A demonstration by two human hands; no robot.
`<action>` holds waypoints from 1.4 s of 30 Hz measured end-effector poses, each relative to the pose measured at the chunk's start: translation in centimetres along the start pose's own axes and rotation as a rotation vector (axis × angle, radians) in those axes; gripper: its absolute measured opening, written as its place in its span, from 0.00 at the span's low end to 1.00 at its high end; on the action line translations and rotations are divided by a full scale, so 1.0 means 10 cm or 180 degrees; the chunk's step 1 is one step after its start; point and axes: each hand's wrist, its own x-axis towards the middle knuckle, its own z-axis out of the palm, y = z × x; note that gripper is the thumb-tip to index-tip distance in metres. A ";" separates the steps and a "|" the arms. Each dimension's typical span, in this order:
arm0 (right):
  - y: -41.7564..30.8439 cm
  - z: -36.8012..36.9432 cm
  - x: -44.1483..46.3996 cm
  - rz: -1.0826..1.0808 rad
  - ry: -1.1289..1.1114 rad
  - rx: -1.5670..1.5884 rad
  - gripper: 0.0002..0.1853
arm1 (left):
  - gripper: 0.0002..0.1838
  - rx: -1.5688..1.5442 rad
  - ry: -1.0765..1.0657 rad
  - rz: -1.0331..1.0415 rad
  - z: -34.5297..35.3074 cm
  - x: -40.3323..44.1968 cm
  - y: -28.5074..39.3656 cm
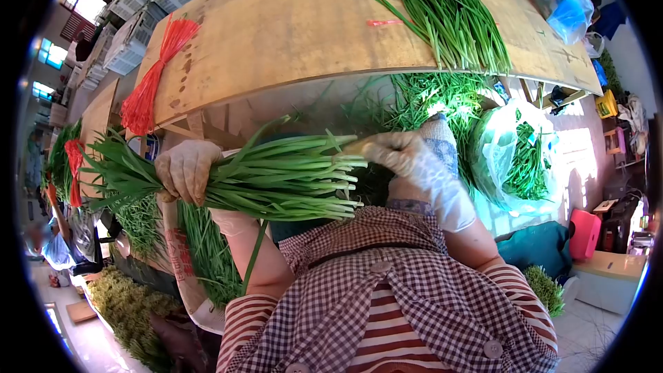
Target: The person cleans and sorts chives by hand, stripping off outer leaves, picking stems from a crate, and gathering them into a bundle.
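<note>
A wooden table (276, 34) spans the view ahead, red ties (162, 72) at its left and more greens (449, 14) lying towards its right. Below its near edge, the gloved left hand (188, 169) has its grip closed round the bunch (283, 176), held sideways before the apron (387, 269). The right hand (400, 155) is at the pale stalk ends, blurred, its grip impossible to tell.

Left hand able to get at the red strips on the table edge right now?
Probably not as is: the left hand is closed round the bunch of green stalks. Otherwise the way to the red strips looks free.
</note>
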 end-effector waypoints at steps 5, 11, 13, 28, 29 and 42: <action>0.14 0.20 0.09 0.0050 -0.0010 0.0782 0.12 | 0.10 0.0362 0.0688 0.0351 0.16 -0.12 -0.05; 0.14 -0.41 0.04 -0.0365 0.1395 -0.0758 0.10 | 0.11 0.0650 0.0776 0.0514 0.25 -0.11 0.12; 0.15 -0.47 0.09 -0.1157 0.1615 -0.1691 0.14 | 0.10 0.0681 0.0778 0.0604 0.23 -0.08 0.10; -0.03 0.26 0.14 -0.0506 -0.0345 -0.1128 0.11 | 0.11 0.1120 0.2245 0.0550 0.45 -0.03 -0.25; -0.02 0.25 0.12 -0.0197 -0.0405 -0.0556 0.12 | 0.11 0.1168 0.2271 0.0456 0.46 -0.06 -0.20; 0.54 -1.07 0.14 0.0203 0.2043 -0.3705 0.14 | 0.10 0.0595 0.1647 0.1104 0.47 -0.17 0.13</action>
